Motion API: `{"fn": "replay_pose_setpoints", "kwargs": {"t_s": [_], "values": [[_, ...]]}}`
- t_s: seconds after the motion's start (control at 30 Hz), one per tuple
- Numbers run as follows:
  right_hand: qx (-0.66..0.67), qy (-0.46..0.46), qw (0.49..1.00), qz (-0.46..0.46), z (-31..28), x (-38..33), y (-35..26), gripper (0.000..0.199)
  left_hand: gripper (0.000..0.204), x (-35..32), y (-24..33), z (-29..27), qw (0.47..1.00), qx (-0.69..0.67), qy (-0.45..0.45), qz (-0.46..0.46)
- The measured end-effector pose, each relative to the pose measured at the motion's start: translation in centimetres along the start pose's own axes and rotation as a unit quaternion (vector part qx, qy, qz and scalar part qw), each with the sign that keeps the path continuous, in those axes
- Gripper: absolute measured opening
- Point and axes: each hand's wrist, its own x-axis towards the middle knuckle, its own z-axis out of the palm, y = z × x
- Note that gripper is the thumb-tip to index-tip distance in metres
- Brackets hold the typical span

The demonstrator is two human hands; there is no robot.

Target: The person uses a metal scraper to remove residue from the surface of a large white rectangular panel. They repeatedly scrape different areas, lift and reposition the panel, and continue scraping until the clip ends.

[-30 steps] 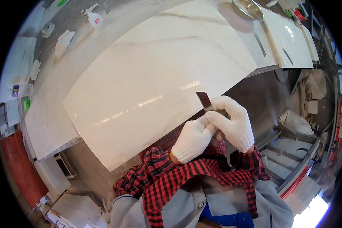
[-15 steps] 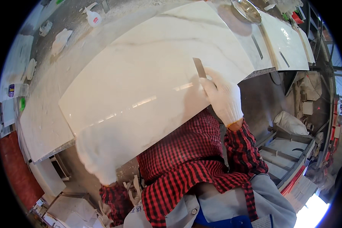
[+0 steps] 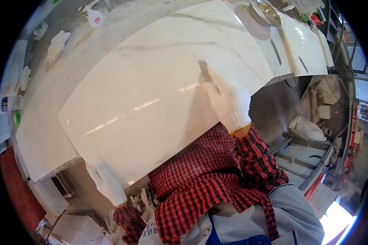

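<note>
A large white stone-look slab [image 3: 151, 94] with faint grey veins and a glossy face lies across the bench in front of me. My right hand [image 3: 230, 100], in a white knit glove, grips a thin flat metal blade [image 3: 204, 70] whose squared end sticks out past the fingers over the slab. The fingers wrapped round its lower part hide the rest of it. At the slab's near left corner is my left hand [image 3: 107, 185], also gloved. Its thumb and fingers are stretched apart across the edge, and no tool shows in it.
A steel bowl [image 3: 265, 13] stands at the far right, near another white slab [image 3: 308, 45]. Far left lie a white bottle [image 3: 95, 18] and a crumpled white cloth or bag [image 3: 58, 45]. Below the bench at right are a metal frame [image 3: 302, 163] and a white sack [image 3: 308, 128].
My left hand has slid off the slab's surface down to its near left corner. The right hand has moved slightly left with the blade. The whole view has shifted a little.
</note>
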Motion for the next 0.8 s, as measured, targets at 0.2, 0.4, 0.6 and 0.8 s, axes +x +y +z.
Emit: {"fn": "replay_pose_setpoints", "kwargs": {"t_s": [0.2, 0.4, 0.6, 0.8], "values": [[0.023, 0.006, 0.999, 0.037, 1.9, 0.9, -0.9, 0.044, 0.060, 0.8, 1.6, 0.5, 1.000, 0.005, -0.001, -0.004], [0.039, 0.024, 0.998, 0.053, 1.1, 0.5, 0.1, 0.040, 0.058, 1.1, 0.7, 0.4, 1.000, 0.026, 0.002, 0.003], [0.034, -0.037, 0.997, 0.057, 1.5, 1.4, -1.5, 0.039, 0.058, 0.2, 1.6, 0.6, 0.997, -0.054, 0.010, -0.044], [0.322, -0.141, 0.915, 0.196, -2.4, -0.3, 0.6, 0.042, 0.060, -0.5, 1.6, 0.5, 0.998, -0.049, -0.001, -0.035]]}}
